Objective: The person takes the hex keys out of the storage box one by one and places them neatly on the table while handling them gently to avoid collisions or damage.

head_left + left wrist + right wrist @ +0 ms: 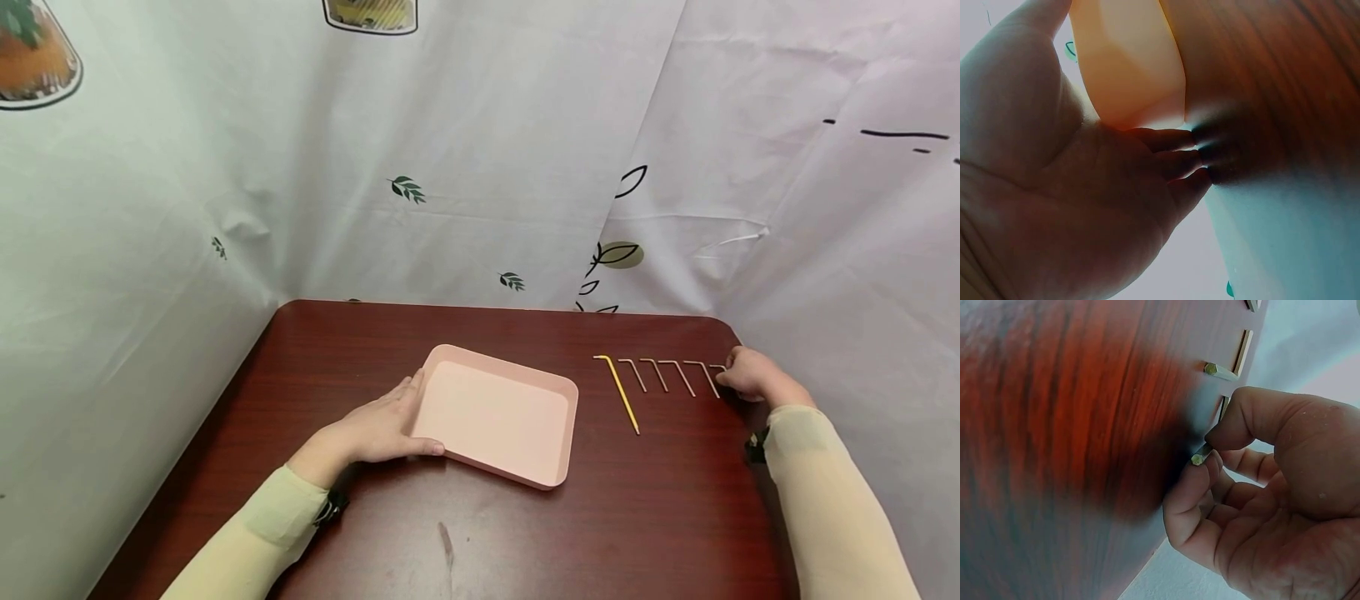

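Note:
A shallow pink tray (491, 421) lies at an angle on the table. My left hand (378, 429) rests against its left side, fingers extended along the wall and thumb by the near corner; in the left wrist view the tray's wall (1135, 62) meets the fingers. At the table's right edge my right hand (750, 375) pinches a hex key (1196, 460) between thumb and forefinger, its hexagonal end poking out. Left of that hand several bare-metal hex keys (678, 377) lie in a row, with a longer yellow hex key (621, 392) at the row's left end.
The dark red wooden table (600, 533) has rounded back corners. White printed curtains (465, 167) hang close behind it and along both sides, the right one near my right forearm. A smear mark (446, 542) shows on the tabletop near the front.

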The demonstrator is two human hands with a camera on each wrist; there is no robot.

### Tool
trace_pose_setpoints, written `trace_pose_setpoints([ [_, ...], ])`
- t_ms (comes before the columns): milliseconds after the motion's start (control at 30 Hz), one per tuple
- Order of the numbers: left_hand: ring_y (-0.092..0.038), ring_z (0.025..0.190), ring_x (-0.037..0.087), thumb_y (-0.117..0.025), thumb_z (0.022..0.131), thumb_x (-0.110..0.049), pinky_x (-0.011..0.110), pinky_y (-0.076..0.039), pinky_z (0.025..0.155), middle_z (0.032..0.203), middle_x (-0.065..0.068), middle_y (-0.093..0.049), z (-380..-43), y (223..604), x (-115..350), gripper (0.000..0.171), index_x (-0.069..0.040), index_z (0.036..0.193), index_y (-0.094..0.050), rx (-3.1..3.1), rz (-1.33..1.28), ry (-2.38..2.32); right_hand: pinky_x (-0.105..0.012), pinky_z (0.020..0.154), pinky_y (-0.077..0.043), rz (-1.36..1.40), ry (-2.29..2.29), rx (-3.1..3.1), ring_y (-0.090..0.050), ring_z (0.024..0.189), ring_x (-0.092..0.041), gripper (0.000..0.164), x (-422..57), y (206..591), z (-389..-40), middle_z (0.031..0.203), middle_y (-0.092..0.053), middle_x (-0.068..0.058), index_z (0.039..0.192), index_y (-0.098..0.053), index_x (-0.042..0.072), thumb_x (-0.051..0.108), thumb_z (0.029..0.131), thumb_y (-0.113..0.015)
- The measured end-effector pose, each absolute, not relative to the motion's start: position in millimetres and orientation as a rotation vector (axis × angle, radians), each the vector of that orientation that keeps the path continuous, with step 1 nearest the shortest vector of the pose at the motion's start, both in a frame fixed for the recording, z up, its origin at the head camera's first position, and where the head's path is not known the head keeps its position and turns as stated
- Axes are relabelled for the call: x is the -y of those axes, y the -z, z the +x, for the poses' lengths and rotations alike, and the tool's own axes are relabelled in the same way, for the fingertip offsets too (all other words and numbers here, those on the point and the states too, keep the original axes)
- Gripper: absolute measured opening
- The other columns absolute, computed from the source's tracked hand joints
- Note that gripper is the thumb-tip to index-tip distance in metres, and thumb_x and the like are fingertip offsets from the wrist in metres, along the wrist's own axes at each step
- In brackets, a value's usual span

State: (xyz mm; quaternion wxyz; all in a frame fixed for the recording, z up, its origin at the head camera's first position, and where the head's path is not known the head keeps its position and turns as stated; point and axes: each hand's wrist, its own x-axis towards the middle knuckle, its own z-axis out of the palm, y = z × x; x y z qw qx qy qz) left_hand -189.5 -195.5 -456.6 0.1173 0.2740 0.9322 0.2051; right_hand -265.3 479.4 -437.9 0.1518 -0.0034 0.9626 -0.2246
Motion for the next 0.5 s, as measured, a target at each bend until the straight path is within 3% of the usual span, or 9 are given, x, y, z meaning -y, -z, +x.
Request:
trace_pose_setpoints([
  [167,-0.02,0.168,0.048,-0.073,0.093,-0.08,0.058,-0.031,0.131,0.183,0.026,-0.011,-188.7,457.1,195.2,0.137,0.006,0.176,-0.006,-2.723,0.799,-0.62,-0.028,0.05,-0.041,-0.002,0.627,-2.731,-0.044,0.048,-0.01,0.03,-477.5,437.7,-265.2,0.059,-0.04,0.006,0.076,-0.04,0.011,0.008,0.098,-0.061],
  [500,-0.022,0.166,0.05,-0.076,0.093,-0.076,0.059,-0.031,0.13,0.183,0.028,-0.012,-187.5,456.0,194.6,0.136,0.007,0.175,-0.007,-2.733,0.81,-0.635,-0.027,0.05,-0.045,-0.002,0.577,-2.745,-0.046,0.049,-0.009,0.033,-475.0,438.1,-266.4,0.059,-0.04,0.006,0.069,-0.041,0.017,0.007,0.094,-0.059],
])
